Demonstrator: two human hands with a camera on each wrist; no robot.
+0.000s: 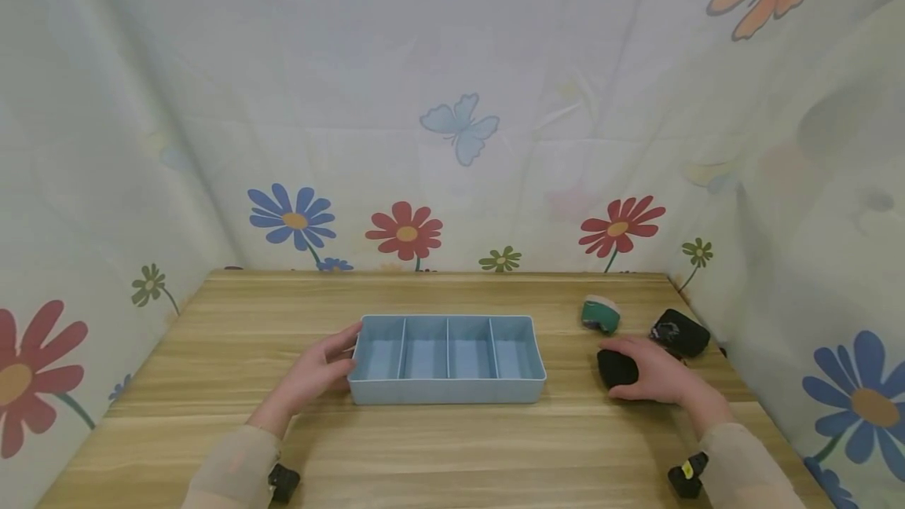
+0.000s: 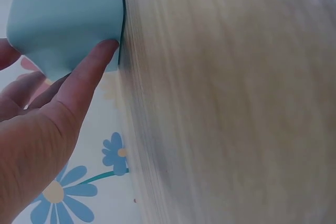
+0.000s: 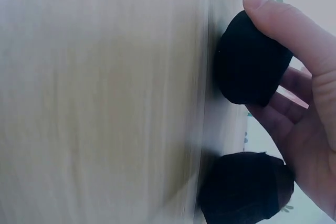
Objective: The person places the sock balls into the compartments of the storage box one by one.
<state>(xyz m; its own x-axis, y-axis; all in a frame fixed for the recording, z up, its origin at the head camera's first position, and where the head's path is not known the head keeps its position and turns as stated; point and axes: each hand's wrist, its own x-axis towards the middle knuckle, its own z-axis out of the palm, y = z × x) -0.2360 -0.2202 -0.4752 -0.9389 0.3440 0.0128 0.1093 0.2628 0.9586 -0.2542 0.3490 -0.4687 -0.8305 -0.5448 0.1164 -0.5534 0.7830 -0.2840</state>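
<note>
- At three o'clock, my right hand (image 1: 654, 371) is pinching the black bundle (image 1: 615, 369) sideways, probably soft, light.
- At nine, my left hand (image 1: 318, 371) is gripping the stiff-looking tray (image 1: 448, 392).

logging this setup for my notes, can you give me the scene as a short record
container: pale blue, plastic-looking, rectangular four-compartment tray
left hand: holds the tray's left end
right hand: grips a rounded, black, fabric-looking bundle
farther back: small green-and-white, soft-looking bundle; black bundle with grey markings
right wrist view: second black bundle near the gripped one; cannot tell if it is the marked one
surface: wood-grained table
backdrop: white floral cloth
</note>
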